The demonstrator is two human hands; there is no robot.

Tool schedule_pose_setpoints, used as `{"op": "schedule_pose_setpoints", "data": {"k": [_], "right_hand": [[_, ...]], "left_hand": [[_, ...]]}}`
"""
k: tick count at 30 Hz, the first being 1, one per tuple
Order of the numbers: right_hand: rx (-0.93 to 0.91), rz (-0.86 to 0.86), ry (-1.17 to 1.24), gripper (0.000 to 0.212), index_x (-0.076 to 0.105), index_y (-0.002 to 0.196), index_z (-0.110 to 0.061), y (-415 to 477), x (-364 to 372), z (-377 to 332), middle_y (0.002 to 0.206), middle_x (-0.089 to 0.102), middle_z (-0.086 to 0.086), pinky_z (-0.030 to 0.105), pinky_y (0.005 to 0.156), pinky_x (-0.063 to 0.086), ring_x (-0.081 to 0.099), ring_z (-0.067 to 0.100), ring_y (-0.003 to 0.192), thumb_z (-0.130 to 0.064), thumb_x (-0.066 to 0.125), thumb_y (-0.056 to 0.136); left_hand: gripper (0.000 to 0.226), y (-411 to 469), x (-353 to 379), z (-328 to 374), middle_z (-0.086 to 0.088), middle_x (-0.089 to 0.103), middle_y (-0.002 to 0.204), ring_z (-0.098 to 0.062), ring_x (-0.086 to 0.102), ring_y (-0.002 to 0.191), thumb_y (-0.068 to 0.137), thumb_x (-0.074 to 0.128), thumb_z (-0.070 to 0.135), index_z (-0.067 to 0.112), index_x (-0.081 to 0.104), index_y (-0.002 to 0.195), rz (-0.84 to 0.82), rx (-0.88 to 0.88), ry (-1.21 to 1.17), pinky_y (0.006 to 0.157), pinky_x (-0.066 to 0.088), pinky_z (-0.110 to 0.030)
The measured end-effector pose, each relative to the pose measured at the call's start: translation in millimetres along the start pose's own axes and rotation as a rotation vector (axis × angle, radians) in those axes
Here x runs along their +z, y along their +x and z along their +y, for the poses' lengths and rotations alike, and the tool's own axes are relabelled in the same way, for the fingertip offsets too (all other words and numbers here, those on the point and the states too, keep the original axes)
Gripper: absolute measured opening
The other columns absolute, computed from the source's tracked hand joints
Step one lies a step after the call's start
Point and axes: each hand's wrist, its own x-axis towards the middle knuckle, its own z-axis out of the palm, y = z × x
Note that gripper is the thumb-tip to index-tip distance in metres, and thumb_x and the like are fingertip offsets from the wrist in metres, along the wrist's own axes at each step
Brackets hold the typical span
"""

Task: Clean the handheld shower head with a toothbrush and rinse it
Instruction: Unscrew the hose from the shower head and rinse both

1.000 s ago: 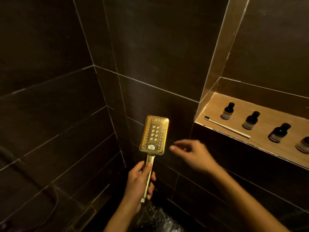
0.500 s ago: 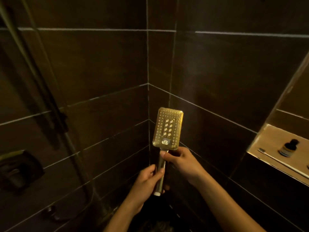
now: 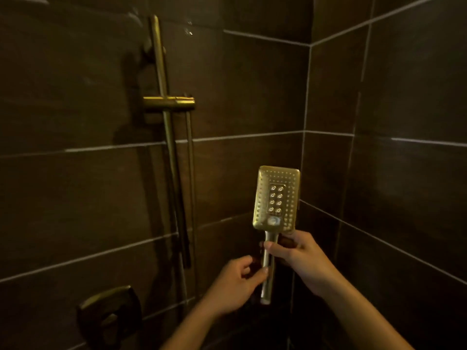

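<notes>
The gold rectangular shower head [image 3: 276,198] stands upright in front of the dark tiled corner, its nozzle face toward me. My right hand [image 3: 300,258] grips the upper part of its handle just under the head. My left hand [image 3: 235,284] is beside the lower handle with its fingers loosened; only the fingertips touch or nearly touch it. No toothbrush is in view.
A gold slide rail [image 3: 165,122] with a holder bracket [image 3: 169,101] runs down the left wall. A dark mixer handle [image 3: 111,314] sits at the lower left. Dark tiled walls meet in a corner right behind the shower head.
My view swung left, so the niche with bottles and toothbrush left the frame. My right hand took the handle under the head, and my left hand loosened its grip.
</notes>
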Motion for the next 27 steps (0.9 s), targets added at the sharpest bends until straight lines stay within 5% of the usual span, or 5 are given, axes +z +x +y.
{"op": "schedule_pose_setpoints", "data": {"k": [8, 14, 18, 23, 27], "right_hand": [[-0.134, 0.036, -0.039, 0.022, 0.077, 0.110, -0.023, 83, 18, -73, 0.109, 0.079, -0.003, 0.053, 0.108, 0.049, 0.070, 0.018, 0.113, -0.014, 0.075, 0.090], [-0.177, 0.035, -0.070, 0.023, 0.073, 0.113, -0.021, 123, 16, -113, 0.109, 0.079, -0.001, 0.045, 0.101, 0.053, 0.071, 0.018, 0.110, -0.010, 0.071, 0.093], [-0.216, 0.028, -0.055, 0.022, 0.074, 0.111, -0.019, 133, 14, -128, 0.105, 0.080, -0.002, 0.032, 0.087, 0.056, 0.074, 0.014, 0.103, -0.007, 0.069, 0.094], [-0.219, 0.040, -0.058, 0.021, 0.073, 0.109, -0.020, 140, 14, -124, 0.103, 0.080, -0.001, 0.034, 0.088, 0.054, 0.073, 0.014, 0.103, -0.009, 0.072, 0.091], [-0.217, 0.022, -0.090, 0.023, 0.074, 0.111, -0.023, 145, 10, -117, 0.104, 0.080, -0.007, 0.032, 0.087, 0.052, 0.072, 0.010, 0.105, -0.010, 0.073, 0.092]], "left_hand": [[0.045, 84, -155, 145, 0.004, 0.068, 0.112, -0.013, 0.064, 0.104, 0.090, 0.065, 0.046, 0.025, 0.061, 0.130, 0.460, 0.215, 0.535, 0.086, 0.054, -0.030], [0.032, 111, -213, 250, 0.000, 0.067, 0.101, -0.018, 0.064, 0.097, 0.091, 0.064, 0.038, 0.019, 0.064, 0.118, 0.707, 0.325, 0.841, 0.088, 0.057, -0.042], [0.032, 122, -214, 245, -0.008, 0.070, 0.093, -0.025, 0.067, 0.093, 0.090, 0.065, 0.041, 0.009, 0.069, 0.095, 0.756, 0.109, 0.857, 0.078, 0.055, -0.035], [0.021, 132, -173, 182, -0.007, 0.058, 0.104, -0.018, 0.050, 0.089, 0.100, 0.054, 0.025, 0.011, 0.061, 0.113, 0.782, -0.088, 0.703, 0.073, 0.039, -0.030], [0.028, 148, -161, 171, -0.009, 0.060, 0.122, -0.025, 0.058, 0.114, 0.105, 0.040, 0.024, 0.013, 0.054, 0.126, 0.892, -0.071, 0.382, 0.076, 0.040, -0.032]]}}
